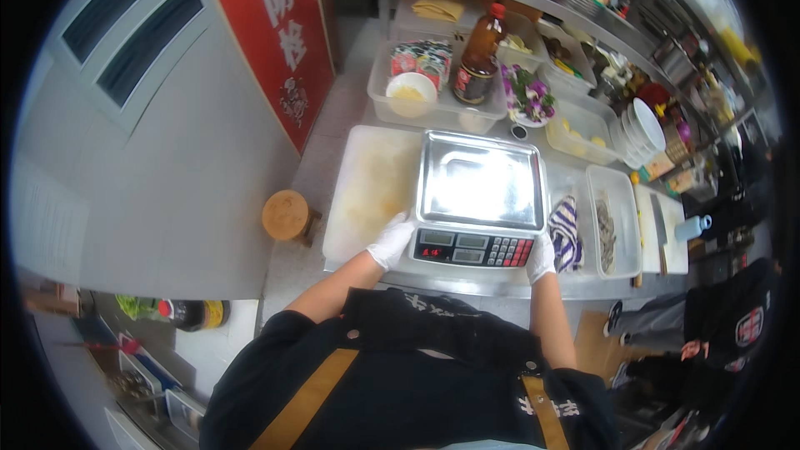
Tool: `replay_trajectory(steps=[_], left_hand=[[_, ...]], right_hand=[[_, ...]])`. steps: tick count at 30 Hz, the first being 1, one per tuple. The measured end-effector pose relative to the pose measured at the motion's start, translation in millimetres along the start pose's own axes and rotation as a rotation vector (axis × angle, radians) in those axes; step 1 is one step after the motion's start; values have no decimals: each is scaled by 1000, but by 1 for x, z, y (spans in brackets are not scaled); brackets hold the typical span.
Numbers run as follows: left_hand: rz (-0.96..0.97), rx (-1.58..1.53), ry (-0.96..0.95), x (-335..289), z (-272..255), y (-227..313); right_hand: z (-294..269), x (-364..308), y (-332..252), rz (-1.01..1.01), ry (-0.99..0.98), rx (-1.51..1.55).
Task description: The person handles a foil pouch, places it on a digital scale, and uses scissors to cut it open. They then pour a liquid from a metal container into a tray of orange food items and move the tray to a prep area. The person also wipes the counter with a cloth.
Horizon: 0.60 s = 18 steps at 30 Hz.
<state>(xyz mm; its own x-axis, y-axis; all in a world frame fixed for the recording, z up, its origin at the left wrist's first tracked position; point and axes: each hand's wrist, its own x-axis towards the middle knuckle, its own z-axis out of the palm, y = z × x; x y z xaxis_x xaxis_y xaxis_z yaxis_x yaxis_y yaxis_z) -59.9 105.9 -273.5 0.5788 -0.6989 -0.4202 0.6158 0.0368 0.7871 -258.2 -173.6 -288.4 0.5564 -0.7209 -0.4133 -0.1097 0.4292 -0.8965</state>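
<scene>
A digital scale (479,187) with a shiny steel pan and a keypad front is between my two gloved hands. My left hand (391,240), in a white glove, grips its near left corner. At the near right corner, my right hand (541,256) in the same kind of glove holds the other side. The fingertips of both hands are partly hidden by the scale's body. Under and beside its left side lies a white cutting board (367,192) with a yellowish stain. A striped purple and white cloth (567,233) lies just right of the scale.
Behind the scale, a clear bin (392,108) holds a dark sauce bottle (481,54) and a white bowl (411,93). To the right are a clear tub (612,221), a knife (659,218) on a board and a blue bottle (693,227). A round stool (286,215) stands left.
</scene>
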Motion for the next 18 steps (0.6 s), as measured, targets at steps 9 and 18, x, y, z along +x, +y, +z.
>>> replay_trajectory(steps=[9,18], left_hand=[[70,53,145,-4,1,-8],[167,633,506,-34,-13,-16]], right_hand=[[-5,14,13,-159,-130,106],[-23,26,33,-60,-120,13]])
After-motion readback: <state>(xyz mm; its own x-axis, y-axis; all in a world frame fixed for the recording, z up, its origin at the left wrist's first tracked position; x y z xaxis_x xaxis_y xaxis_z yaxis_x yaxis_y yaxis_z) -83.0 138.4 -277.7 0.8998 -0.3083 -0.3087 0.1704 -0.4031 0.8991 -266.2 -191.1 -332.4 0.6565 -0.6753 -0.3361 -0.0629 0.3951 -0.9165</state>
